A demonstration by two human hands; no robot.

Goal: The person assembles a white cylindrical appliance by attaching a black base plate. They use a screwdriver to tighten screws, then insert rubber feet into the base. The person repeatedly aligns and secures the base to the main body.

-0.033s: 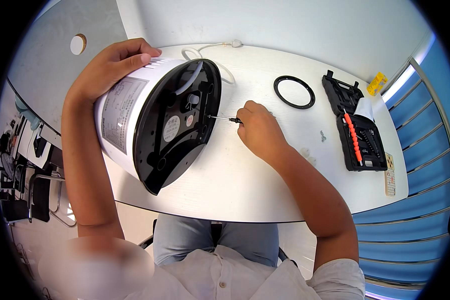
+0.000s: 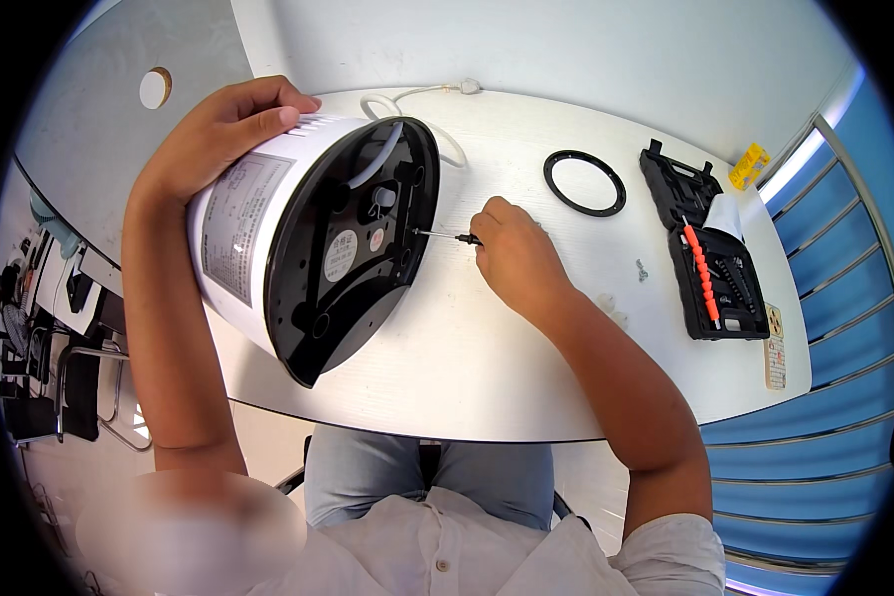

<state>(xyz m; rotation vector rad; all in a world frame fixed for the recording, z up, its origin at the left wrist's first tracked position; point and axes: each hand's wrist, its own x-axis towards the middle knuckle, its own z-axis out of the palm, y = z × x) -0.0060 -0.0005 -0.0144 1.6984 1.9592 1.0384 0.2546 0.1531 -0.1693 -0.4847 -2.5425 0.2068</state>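
A white appliance (image 2: 226, 316) with a black underside (image 2: 308, 273) lies on its side on the white table, its underside turned to the right. Over its upper side curls my left hand (image 2: 223, 129), gripping it near some vent slots. My right hand (image 2: 521, 256) is closed around the dark handle of a small screwdriver (image 2: 445, 235). The thin metal shaft points left, and its tip meets the right part of the underside. My fingers hide most of the handle. A grey cord (image 2: 379, 156) runs across the underside and behind the appliance.
A black ring (image 2: 592, 211) lies right of my right hand, beyond a few small screws (image 2: 643, 270). An open black tool case (image 2: 727, 333) holds an orange flexible shaft (image 2: 702, 273). By it are a remote control (image 2: 775, 350) and a yellow object (image 2: 749, 167). Metal railings (image 2: 832, 288) border the right side.
The fingers of my right hand have shifted very slightly around the screwdriver handle. My left hand and the appliance have stayed in place.
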